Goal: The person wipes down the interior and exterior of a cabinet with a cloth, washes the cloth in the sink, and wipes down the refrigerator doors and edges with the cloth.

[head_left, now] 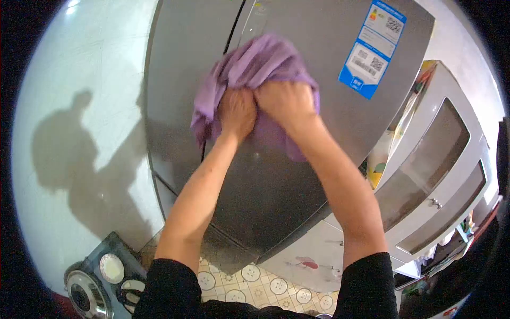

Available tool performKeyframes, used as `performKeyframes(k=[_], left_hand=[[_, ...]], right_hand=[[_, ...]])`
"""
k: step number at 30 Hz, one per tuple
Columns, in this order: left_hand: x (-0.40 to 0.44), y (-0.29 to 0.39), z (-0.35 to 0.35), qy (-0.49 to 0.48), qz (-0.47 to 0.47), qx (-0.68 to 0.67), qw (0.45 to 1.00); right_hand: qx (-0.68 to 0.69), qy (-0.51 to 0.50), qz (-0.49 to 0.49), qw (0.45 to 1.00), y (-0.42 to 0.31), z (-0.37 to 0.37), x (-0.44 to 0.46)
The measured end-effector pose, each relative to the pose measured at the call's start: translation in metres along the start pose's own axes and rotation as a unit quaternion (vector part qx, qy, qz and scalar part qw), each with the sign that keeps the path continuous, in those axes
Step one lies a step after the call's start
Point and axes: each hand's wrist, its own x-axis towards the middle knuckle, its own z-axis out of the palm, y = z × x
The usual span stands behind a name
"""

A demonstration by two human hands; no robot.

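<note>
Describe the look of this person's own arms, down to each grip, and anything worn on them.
Plain black short sleeves, the left and the right, leave both forearms bare. The left grip and right grip wear no gloves, and no watch or bracelet shows at either wrist. Blur and the cloth hide the fingers too much to rule out rings.

Refrigerator [257,207] front: open between forearms [197,196] down to bottom edge. Wall [109,64] blocks past left edge; cabinet [425,175], past right edge.
</note>
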Motion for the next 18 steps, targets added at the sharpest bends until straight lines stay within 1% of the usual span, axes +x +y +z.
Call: performKeyframes(k=[2, 3, 4, 5, 7, 8, 9, 11, 12, 14, 15, 16, 17, 18], left_hand=[[-0.063, -0.037, 0.023, -0.013, -0.062, -0.011, 0.998], [-0.100, -0.055, 0.040, 0.049, -0.022, 0.038, 0.998], [-0.135, -0.066, 0.050, 0.109, 0.022, 0.086, 0.990], [-0.161, -0.064, 0.048, 0.088, -0.015, 0.078, 0.993], [-0.247, -0.080, 0.069, 0.002, -0.077, 0.085, 0.993], [-0.296, -0.096, 0.089, -0.065, -0.101, 0.099, 0.988], [-0.303, -0.076, 0.078, -0.040, -0.156, 0.032, 0.986], [-0.300, -0.012, 0.041, 0.004, -0.266, -0.099, 0.959], [-0.302, 0.005, 0.031, -0.038, -0.251, -0.107, 0.961], [-0.311, 0.029, 0.018, -0.124, -0.221, -0.124, 0.960], [-0.317, 0.029, 0.021, -0.133, -0.130, -0.062, 0.981], [-0.317, 0.024, 0.030, -0.144, -0.037, -0.002, 0.989], [-0.316, 0.021, 0.039, -0.158, 0.059, 0.055, 0.984], [-0.293, 0.028, 0.039, -0.184, 0.067, 0.036, 0.980]], right_hand=[[0.079, -0.131, 0.020, 0.988, -0.041, 0.009, -0.023], [0.072, -0.008, -0.030, 0.997, -0.059, 0.040, -0.039], [0.063, 0.116, -0.076, 0.988, -0.076, 0.063, -0.053], [0.128, -0.151, -0.044, 0.979, -0.094, 0.049, -0.061], [0.178, -0.303, -0.045, 0.935, -0.131, 0.044, -0.100], [0.170, -0.195, -0.076, 0.963, -0.149, 0.060, -0.129], [0.196, -0.199, -0.088, 0.956, -0.159, 0.063, -0.152], [0.251, -0.209, -0.107, 0.939, -0.172, 0.057, -0.192], [0.297, -0.274, -0.048, 0.914, -0.171, 0.048, -0.205], [0.378, -0.397, 0.074, 0.833, -0.160, 0.020, -0.227], [0.326, -0.359, 0.064, 0.872, -0.148, 0.008, -0.238], [0.274, -0.323, 0.054, 0.904, -0.134, -0.003, -0.246], [0.231, -0.317, 0.077, 0.917, -0.119, -0.014, -0.247], [0.190, -0.317, 0.103, 0.923, -0.103, -0.026, -0.242]])
